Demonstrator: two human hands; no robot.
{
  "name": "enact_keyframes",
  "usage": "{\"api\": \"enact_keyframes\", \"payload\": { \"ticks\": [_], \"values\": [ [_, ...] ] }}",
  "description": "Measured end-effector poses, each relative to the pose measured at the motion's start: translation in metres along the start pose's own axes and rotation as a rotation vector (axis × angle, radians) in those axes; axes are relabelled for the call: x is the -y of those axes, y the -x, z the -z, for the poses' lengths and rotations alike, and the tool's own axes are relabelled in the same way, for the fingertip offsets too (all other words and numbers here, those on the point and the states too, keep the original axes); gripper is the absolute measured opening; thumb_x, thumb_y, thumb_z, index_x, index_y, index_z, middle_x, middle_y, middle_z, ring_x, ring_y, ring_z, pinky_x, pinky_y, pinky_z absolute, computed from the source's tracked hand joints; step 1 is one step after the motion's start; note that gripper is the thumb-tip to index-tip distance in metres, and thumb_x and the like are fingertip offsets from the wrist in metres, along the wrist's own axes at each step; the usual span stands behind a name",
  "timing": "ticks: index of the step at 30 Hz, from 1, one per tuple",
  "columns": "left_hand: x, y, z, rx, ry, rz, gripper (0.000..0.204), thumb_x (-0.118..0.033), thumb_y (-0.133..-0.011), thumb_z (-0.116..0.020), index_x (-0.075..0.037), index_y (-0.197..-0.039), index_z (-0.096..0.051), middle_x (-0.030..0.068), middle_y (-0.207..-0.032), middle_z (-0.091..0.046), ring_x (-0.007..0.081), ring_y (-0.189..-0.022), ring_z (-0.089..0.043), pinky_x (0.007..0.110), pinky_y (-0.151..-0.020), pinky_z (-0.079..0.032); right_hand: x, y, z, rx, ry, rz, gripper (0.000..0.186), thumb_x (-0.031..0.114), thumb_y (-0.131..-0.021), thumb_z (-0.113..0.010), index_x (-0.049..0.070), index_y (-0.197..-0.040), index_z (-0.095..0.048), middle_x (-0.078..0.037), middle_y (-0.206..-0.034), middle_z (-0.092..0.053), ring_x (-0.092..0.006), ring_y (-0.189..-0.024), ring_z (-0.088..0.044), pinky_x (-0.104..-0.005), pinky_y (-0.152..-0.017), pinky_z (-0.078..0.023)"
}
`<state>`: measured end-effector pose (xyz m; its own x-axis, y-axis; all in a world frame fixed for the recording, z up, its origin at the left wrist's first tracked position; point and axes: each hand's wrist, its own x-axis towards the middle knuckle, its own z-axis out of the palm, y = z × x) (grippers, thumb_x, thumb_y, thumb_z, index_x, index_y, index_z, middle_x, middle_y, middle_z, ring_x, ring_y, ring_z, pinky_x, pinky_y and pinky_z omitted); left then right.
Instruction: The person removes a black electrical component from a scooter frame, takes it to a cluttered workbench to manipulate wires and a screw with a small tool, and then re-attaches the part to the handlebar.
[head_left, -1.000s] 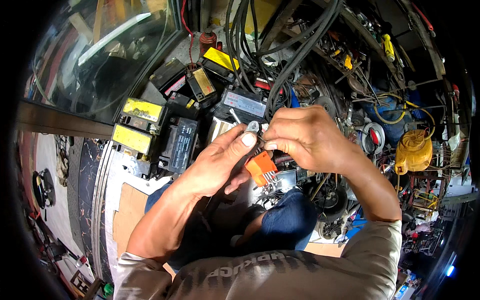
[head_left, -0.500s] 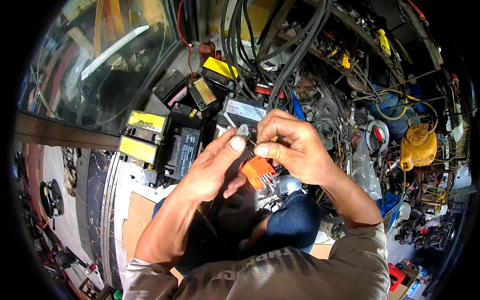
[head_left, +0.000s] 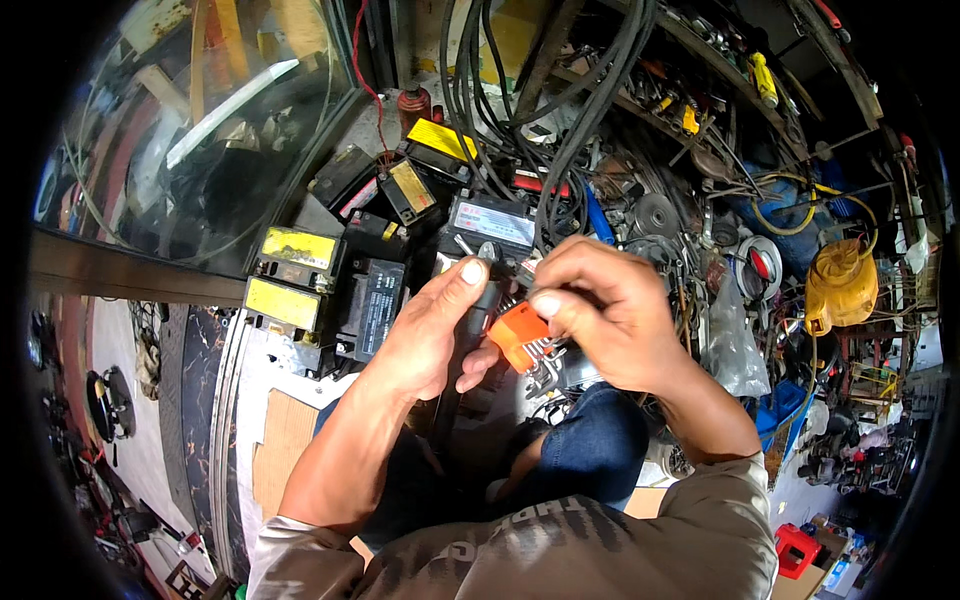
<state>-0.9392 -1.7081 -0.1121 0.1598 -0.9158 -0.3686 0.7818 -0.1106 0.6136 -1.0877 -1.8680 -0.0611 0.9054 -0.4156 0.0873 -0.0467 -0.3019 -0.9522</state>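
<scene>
My left hand [head_left: 428,325] is closed round a metal tool with a rounded, ratchet-like head [head_left: 489,252]; its thumb presses beside that head, and a dark grey cylindrical part shows below. Against the left fingers is an orange hex key holder [head_left: 519,332], with several bent hex keys [head_left: 543,366] sticking out at its lower end. My right hand [head_left: 612,315] is closed in a pinch, its thumb tip at the holder's upper right corner. Whatever its curled fingers hold is hidden.
Several used batteries [head_left: 371,305] stand ahead and to the left, some with yellow tops. Black cables [head_left: 600,75] hang in front of me. Metal parts and tools are heaped at right, near a yellow container [head_left: 840,285]. A glass panel [head_left: 200,130] leans at upper left.
My right hand has moved right and slightly down, away from the metal tool's head to the orange holder. The holder has shifted a little to the right; my left hand keeps its grip.
</scene>
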Motion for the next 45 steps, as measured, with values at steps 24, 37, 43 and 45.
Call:
{"api": "enact_keyframes", "payload": {
  "ticks": [24,37,43,45],
  "values": [
    [-0.003,0.003,0.000,0.030,0.107,0.051,0.059,-0.061,-0.107,-0.050,-0.005,-0.122,-0.061,0.0083,-0.076,-0.063,0.0107,-0.046,-0.047,0.025,-0.036,-0.034,0.017,0.000,0.011,-0.121,0.262,0.493,0.014,0.001,-0.093,-0.071,-0.002,-0.105,-0.063,-0.018,-0.107,-0.072,-0.0277,-0.093,-0.077,-0.0352,-0.083,-0.062],
    [0.016,-0.001,0.004,-0.133,-0.238,-0.238,0.063,-0.052,-0.109,-0.054,-0.005,-0.148,-0.042,0.0128,-0.093,-0.065,0.0151,-0.051,-0.051,0.028,-0.040,-0.039,0.046,0.009,0.022,-0.010,0.765,0.565,0.019,0.004,-0.078,-0.080,0.002,-0.093,-0.068,-0.011,-0.086,-0.071,-0.0281,-0.069,-0.070,-0.0375,-0.062,-0.057],
    [0.021,0.000,-0.004,-0.186,-0.238,-0.340,0.068,-0.054,-0.109,-0.052,-0.001,-0.150,-0.037,0.0127,-0.094,-0.065,0.0159,-0.052,-0.052,0.028,-0.042,-0.040,0.021,0.016,0.008,-0.170,0.429,0.419,0.011,0.001,-0.089,-0.074,0.000,-0.090,-0.063,-0.011,-0.077,-0.070,-0.0240,-0.062,-0.070,-0.0334,-0.057,-0.053],
    [0.022,-0.001,-0.001,-0.164,-0.307,-0.388,0.066,-0.053,-0.110,-0.051,0.000,-0.148,-0.039,0.0133,-0.095,-0.066,0.0149,-0.053,-0.052,0.027,-0.043,-0.040,0.020,0.025,0.003,-0.209,0.210,0.218,0.010,0.002,-0.094,-0.070,-0.001,-0.090,-0.061,-0.011,-0.078,-0.071,-0.0207,-0.064,-0.070,-0.0315,-0.057,-0.054]
  ]
}}
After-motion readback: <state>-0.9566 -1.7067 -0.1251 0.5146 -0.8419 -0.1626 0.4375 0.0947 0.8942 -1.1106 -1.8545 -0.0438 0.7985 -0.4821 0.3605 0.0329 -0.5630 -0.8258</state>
